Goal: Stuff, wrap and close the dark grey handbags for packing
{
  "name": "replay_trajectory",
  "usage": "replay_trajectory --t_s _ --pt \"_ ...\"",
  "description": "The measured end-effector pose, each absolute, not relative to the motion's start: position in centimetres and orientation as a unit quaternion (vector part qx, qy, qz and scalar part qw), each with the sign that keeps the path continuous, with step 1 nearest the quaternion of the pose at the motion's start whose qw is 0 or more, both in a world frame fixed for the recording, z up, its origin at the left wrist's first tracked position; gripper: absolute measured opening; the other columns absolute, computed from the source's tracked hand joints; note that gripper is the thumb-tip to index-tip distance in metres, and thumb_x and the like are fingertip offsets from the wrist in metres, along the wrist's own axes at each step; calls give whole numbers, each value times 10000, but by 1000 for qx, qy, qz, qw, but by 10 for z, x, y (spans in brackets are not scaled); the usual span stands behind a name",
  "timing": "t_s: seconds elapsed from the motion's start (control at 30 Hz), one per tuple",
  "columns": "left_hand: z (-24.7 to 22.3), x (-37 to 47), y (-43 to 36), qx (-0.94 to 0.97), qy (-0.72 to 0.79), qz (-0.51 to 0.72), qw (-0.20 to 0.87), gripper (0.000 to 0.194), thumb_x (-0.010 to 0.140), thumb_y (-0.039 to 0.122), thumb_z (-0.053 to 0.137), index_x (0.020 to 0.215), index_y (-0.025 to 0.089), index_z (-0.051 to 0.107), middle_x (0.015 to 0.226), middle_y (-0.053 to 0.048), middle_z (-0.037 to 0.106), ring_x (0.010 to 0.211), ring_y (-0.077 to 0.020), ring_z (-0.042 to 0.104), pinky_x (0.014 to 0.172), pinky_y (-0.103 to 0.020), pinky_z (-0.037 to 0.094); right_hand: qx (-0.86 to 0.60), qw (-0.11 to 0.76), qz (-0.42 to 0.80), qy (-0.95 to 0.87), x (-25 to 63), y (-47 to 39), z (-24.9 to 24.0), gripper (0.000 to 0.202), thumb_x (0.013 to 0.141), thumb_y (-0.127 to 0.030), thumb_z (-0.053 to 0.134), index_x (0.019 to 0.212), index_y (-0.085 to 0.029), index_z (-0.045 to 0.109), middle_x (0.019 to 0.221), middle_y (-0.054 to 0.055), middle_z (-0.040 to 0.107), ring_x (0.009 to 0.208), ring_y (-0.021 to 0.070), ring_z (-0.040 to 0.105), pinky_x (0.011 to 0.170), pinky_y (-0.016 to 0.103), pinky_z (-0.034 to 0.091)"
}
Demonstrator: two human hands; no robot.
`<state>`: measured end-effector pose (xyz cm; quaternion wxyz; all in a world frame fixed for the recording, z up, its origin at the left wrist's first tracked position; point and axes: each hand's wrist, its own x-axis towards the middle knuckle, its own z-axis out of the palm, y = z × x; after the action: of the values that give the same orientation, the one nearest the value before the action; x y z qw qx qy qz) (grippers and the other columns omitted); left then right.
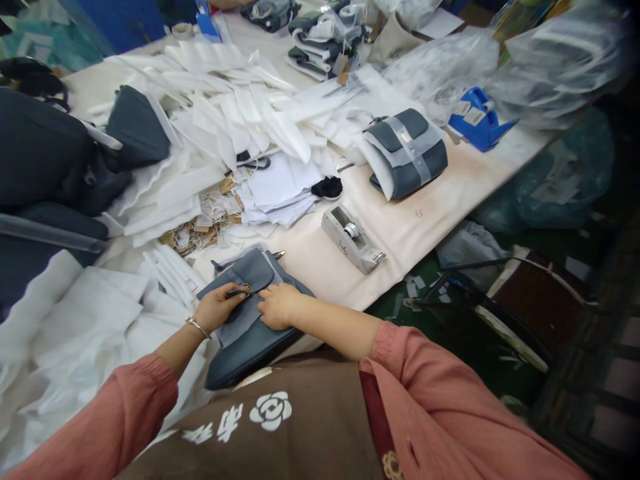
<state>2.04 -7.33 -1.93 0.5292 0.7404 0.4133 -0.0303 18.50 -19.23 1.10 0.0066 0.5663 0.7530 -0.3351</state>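
Observation:
A dark blue-grey handbag (257,350) lies in front of me at the table's near edge, its small flap (253,270) on the upper side. Thin whitish wrapping covers part of its front. My left hand (217,307) is closed at the flap's edge, thumb and forefinger pinching by a small gold-coloured fitting (247,288). Beside it, my right hand (280,307) rests on the bag with curled fingers gripping at the front under the flap. The fingertips of that hand are partly hidden. A silver bracelet (197,327) circles my left wrist.
A grey tape dispenser (350,237) stands right of the bag, a taped folded bag (407,153) behind it, and a blue dispenser (477,120) farther right. White foam sheets (215,100), tags (207,220) and dark bags (40,153) cover the left. A stool (540,300) stands below right.

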Motion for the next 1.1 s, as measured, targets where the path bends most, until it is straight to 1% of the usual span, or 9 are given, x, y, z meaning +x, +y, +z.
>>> replay_trajectory --t_s 0.1,0.2,0.3,0.43,0.53,0.67,0.8,0.93,1.1 --pt "-17 28 -76 687 441 -18 577 468 596 543 696 870 165 662 1029 -90 694 969 -245 625 925 -402 465 574 -17 -336 746 185 -191 6 309 804 -372 502 995 -199 673 1194 134 568 1054 322 520 845 515 442" --pt "-17 33 -81 683 454 2 572 469 583 547 703 854 166 664 1028 -89 694 976 -240 622 929 -395 465 573 -10 -339 746 187 -191 2 333 804 -389 490 1020 -209 669 1236 123 550 1092 326 502 877 517 423" --pt "-22 31 -83 716 442 2 539 449 632 545 665 887 175 658 1056 -79 686 990 -230 617 940 -383 455 570 9 -347 745 188 -190 2 356 807 -386 486 1069 -211 653 1286 116 518 1139 326 476 906 512 408" --pt "-30 27 -84 770 416 -17 484 413 697 527 607 932 192 657 1074 -58 680 1003 -219 610 953 -369 438 570 8 -347 745 190 -189 2 358 798 -362 504 1087 -211 649 1282 121 522 1136 324 482 902 506 412" --pt "-29 29 -83 796 412 -33 441 413 702 535 591 936 202 665 1052 -44 687 981 -217 616 941 -360 443 564 8 -347 750 193 -189 1 377 810 -366 483 1125 -221 630 1284 113 523 1137 322 482 910 505 404" --pt "-21 36 -84 797 421 -50 431 438 664 547 616 920 197 680 1003 -46 701 940 -222 622 879 -345 478 549 13 -352 758 197 -189 -2 398 820 -375 464 1163 -233 607 1310 96 505 1169 324 457 921 491 399" --pt "-15 40 -84 799 426 -63 420 467 634 561 630 911 189 685 951 -46 710 873 -213 631 802 -325 504 546 -3 -350 761 201 -189 -6 375 817 -352 464 1143 -250 620 1291 80 526 1138 317 490 904 475 411" --pt "-17 38 -86 815 425 -74 387 460 674 552 593 936 183 675 939 -44 711 844 -196 634 769 -301 506 553 -18 -355 754 203 -191 -9 361 789 -343 504 1109 -247 640 1270 78 546 1102 321 518 886 464 422" --pt "-18 35 -92 871 394 -112 272 348 775 475 513 1014 256 640 1038 2 689 911 -181 630 812 -275 478 568 -46 -360 739 202 -191 -12 285 739 -313 568 993 -254 684 1200 61 598 1046 310 549 860 445 437"
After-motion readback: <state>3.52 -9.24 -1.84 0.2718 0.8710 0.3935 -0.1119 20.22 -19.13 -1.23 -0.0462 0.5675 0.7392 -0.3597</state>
